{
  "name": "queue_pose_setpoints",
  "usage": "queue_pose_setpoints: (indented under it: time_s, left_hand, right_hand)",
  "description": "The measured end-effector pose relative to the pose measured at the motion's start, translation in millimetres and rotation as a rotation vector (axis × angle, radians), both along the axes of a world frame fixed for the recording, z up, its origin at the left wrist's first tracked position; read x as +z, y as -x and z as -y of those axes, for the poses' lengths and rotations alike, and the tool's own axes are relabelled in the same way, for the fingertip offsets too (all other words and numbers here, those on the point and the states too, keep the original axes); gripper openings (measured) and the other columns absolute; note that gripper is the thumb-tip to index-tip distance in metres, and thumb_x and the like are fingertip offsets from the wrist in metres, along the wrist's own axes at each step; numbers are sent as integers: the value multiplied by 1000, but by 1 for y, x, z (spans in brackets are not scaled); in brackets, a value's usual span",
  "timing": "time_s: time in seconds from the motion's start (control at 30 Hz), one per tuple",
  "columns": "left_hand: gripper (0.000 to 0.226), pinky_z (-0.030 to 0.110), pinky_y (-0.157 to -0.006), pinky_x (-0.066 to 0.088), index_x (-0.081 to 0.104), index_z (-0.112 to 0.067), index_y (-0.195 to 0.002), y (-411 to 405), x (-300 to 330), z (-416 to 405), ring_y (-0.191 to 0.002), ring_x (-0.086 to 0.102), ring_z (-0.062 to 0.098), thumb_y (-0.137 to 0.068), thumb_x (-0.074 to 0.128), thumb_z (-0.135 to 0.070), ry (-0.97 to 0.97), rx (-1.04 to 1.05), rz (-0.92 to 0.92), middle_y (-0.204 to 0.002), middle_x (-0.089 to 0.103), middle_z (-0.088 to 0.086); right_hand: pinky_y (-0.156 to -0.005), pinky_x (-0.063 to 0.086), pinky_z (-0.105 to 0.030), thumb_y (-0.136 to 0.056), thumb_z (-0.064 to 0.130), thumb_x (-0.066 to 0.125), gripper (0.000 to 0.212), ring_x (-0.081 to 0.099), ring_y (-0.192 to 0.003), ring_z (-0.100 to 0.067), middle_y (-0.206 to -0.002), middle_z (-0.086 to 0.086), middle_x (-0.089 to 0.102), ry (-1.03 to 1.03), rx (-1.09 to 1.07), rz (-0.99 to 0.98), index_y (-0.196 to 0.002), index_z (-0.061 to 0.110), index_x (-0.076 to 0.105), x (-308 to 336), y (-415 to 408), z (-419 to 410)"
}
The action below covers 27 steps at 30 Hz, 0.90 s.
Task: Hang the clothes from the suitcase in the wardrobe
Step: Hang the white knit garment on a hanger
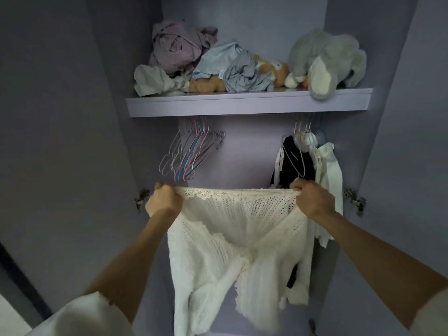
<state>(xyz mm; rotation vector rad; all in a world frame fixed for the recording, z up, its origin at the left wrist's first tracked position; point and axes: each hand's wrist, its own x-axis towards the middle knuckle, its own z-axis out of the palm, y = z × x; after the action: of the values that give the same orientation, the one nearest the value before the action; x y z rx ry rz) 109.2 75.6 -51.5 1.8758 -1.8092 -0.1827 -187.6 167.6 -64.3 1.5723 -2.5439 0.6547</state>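
A white crochet knit garment (240, 241) hangs stretched between my two hands in front of the open wardrobe. My left hand (164, 198) grips its top edge at the left corner. At the right corner my right hand (314, 198) grips the same edge. The garment's lower part droops loosely below. Several empty wire hangers (191, 151), pink, blue and white, hang bunched under the shelf at the left. At the right, black and white clothes (312, 161) hang on hangers just behind my right hand. The suitcase is out of view.
A lilac shelf (247, 104) crosses the wardrobe above the rail. On it lie crumpled clothes (184, 57), a brown teddy bear (274, 69) and a grey plush elephant (327, 59). Wardrobe doors stand open at both sides, with metal hinges (356, 200) showing.
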Motion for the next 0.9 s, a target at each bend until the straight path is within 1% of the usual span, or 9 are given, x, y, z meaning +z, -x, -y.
queue_pose_setpoints:
  time_s: [0.1,0.2,0.3,0.37,0.5,0.6,0.7,0.8,0.9]
  left_hand:
    - [39,45,-97,40,46,-9,-131,-13,-12,7,-119,48,41,-93,36,-7,-85,97,-74,-131,48,20]
    - [40,44,-86,51,50,-1,-124,-21,-23,25,-99,58,42,-89,33,5,-100,23,-436,-111,58,28]
    - [32,17,-52,45,60,-1,-100,-18,-22,33,-60,51,15,-88,32,9,-55,-183,-612,-70,55,8]
    - [29,13,-55,43,61,-11,-89,-10,-13,37,-62,56,9,-91,37,6,-29,-314,-702,-72,58,3]
    - [34,19,-88,47,57,-16,-121,4,-3,61,-108,57,15,-94,46,0,-166,-600,-658,-121,60,6]
    - [56,23,-103,36,32,-20,-143,6,-6,89,-126,42,11,-93,54,-9,-339,-717,-510,-137,44,-6]
    - [42,20,-92,43,47,-16,-134,5,-12,118,-108,53,11,-93,53,-11,-406,-730,-480,-117,54,-3]
    - [19,15,-62,45,64,-2,-102,-8,-20,157,-79,56,16,-90,50,1,-288,-563,-578,-90,62,9]
    - [26,17,-52,39,62,-11,-93,-25,-28,189,-68,52,17,-89,42,5,-230,-411,-702,-76,59,7]
  right_hand:
    - [-75,44,-31,-86,2,42,38,59,-99,-33,-111,-14,63,34,-34,164,-118,14,57,-1,8,15]
    - [-78,49,-37,-85,2,51,21,61,-92,-33,-101,-17,64,76,46,529,-101,5,64,-2,4,35]
    - [-54,52,-28,-78,-8,55,8,56,-66,-24,-70,-13,55,85,184,730,-76,-2,58,-1,-18,56]
    - [-46,45,-20,-76,-10,54,17,51,-59,-17,-63,-6,50,94,288,731,-69,6,55,6,-38,75]
    - [-54,40,-21,-76,-14,54,25,48,-63,-13,-67,-2,51,147,486,793,-71,10,55,25,-83,120]
    - [-56,39,-21,-76,-15,54,32,48,-62,-10,-69,0,54,183,597,832,-67,16,54,36,-117,160]
    - [-60,42,-19,-80,-14,51,31,51,-67,-10,-73,-1,56,122,659,861,-73,16,57,40,-136,192]
    - [-74,46,-26,-87,-9,47,30,59,-80,-10,-85,0,62,-76,746,1222,-93,16,61,33,-136,227]
    - [-76,49,-27,-91,2,47,22,60,-88,-13,-104,-3,63,-71,616,1294,-105,17,57,17,-136,266]
